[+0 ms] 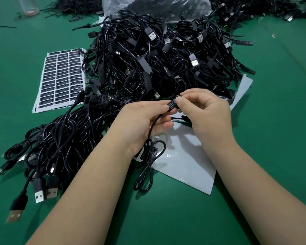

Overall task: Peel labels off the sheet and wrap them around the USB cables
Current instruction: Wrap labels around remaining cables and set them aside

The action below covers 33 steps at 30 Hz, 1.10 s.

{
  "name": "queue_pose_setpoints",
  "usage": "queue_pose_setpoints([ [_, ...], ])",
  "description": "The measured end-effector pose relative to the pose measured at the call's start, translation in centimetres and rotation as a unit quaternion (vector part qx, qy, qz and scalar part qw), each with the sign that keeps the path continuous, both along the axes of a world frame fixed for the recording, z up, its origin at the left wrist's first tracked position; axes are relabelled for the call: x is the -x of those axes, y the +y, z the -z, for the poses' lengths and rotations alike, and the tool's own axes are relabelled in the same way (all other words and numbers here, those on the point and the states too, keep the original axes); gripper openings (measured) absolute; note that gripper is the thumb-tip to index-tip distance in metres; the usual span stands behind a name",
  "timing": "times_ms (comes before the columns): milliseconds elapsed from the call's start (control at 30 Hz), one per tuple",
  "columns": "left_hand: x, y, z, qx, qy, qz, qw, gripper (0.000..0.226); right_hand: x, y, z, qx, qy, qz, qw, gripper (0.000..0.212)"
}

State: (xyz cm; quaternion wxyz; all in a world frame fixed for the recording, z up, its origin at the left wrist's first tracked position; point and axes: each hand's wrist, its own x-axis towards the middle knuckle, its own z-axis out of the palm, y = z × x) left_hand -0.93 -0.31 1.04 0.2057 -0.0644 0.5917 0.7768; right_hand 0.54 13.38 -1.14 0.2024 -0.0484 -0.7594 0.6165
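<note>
While both hands pinch a labelled cable (172,105), left hand (145,119), right hand (207,112), cable heap (157,59) behind, label sheet (60,76) left.

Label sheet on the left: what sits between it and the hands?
Head view: black USB cables, the near edge of the big pile, lie between the label sheet and the left hand. No bare mat on that line.

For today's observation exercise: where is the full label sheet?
In the head view, the full label sheet lies flat on the green table, left of the big cable pile.
</note>
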Motion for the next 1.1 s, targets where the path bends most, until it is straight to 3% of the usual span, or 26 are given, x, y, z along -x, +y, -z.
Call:
queue_pose_setpoints([
  [367, -0.9, 1.6, 0.3, 0.0, 0.036, -0.078, 0.996, 0.015, -0.5, -0.3, -0.2, 0.014, 0.018, 0.031, 0.999, 0.012],
  [633, -1.3, 1.8, 0.3, 0.007, 0.079, -0.074, 0.994, 0.019, -0.8, -0.5, -0.4, 0.017, 0.032, 0.035, 0.999, 0.022],
  [767, -1.5, 1.8, 0.4, 0.009, 0.098, -0.069, 0.993, 0.024, -0.7, -0.3, -0.4, 0.022, -0.008, 0.038, 0.999, 0.021],
  [900, -1.1, 1.4, 0.3, -0.003, 0.081, -0.08, 0.993, 0.025, -0.6, 0.0, -0.4, 0.01, -0.034, 0.081, 0.996, 0.033],
  [1000, -0.7, 1.2, 0.3, -0.008, 0.05, -0.078, 0.996, 0.027, -0.2, 0.3, -0.6, 0.081, -0.039, 0.091, 0.992, 0.018],
  [1100, -0.7, 1.2, 0.4, 0.005, 0.048, -0.065, 0.997, 0.017, -0.2, 0.0, -0.7, 0.134, -0.048, 0.036, 0.989, 0.006],
])
